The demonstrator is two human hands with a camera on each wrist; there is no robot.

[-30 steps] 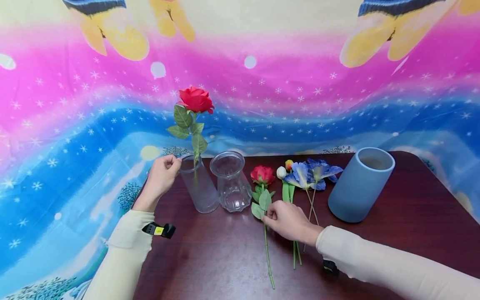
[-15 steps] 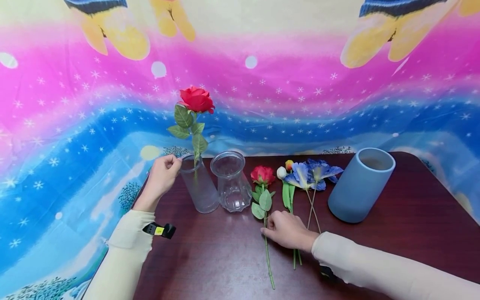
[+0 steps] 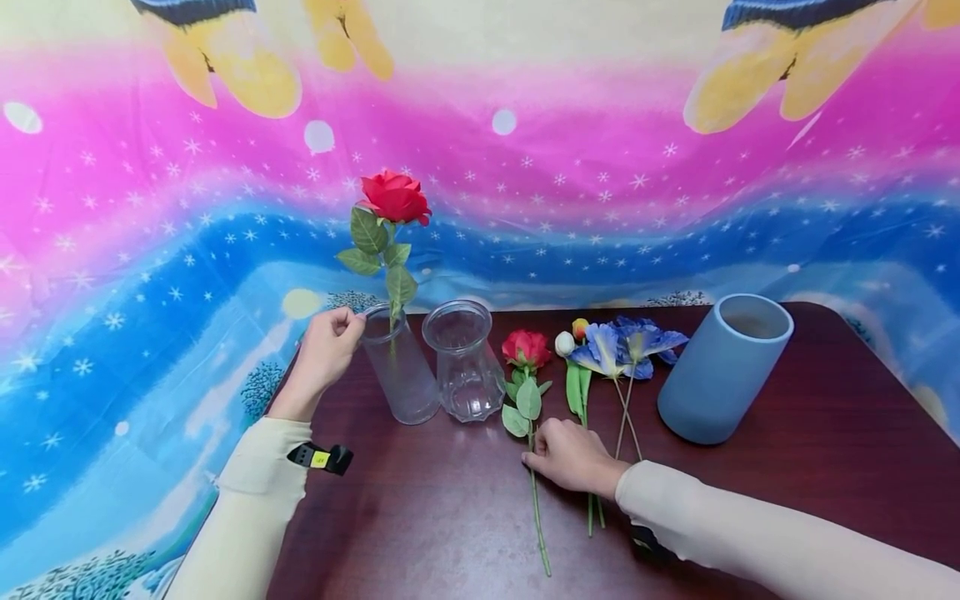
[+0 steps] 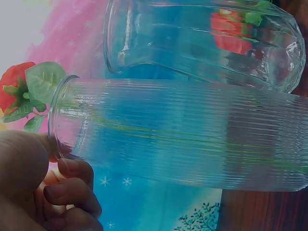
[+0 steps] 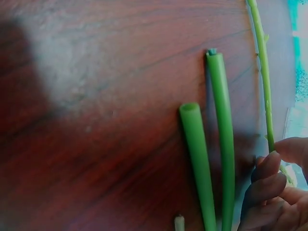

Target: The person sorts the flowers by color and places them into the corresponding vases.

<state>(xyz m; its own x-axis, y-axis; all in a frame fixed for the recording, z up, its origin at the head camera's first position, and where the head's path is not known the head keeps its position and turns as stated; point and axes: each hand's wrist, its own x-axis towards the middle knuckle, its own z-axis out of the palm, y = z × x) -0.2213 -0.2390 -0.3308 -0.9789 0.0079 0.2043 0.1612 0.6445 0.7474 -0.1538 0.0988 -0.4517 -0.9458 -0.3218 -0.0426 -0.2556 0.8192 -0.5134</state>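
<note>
My left hand [image 3: 326,358] pinches the rim of a tall ribbed glass vase [image 3: 408,387] between thumb and fingers; the left wrist view shows the thumb at the lip. One red rose [image 3: 396,197] stands in that vase, its bloom and leaves above the rim and its stem [image 4: 154,130] visible through the glass. Another red rose [image 3: 525,348] lies on the table, bloom toward the back. My right hand [image 3: 573,457] pinches its green stem [image 5: 264,86] below the leaves, thumb against fingertips. This hand partly covers the tulip stems [image 5: 224,110] beside it.
A flared clear glass vase [image 3: 468,375] stands right of the ribbed one. White tulip [image 3: 565,343], yellow-orange tulip [image 3: 580,327] and blue flowers [image 3: 600,358] lie right of the rose. A blue-grey vase [image 3: 720,383] stands farther right on the dark wooden table [image 3: 390,517]. A printed cloth hangs behind.
My right hand has slid down the lying rose's stem, toward the front of the table, from just below the leaves. The left hand has stayed at the vase rim.
</note>
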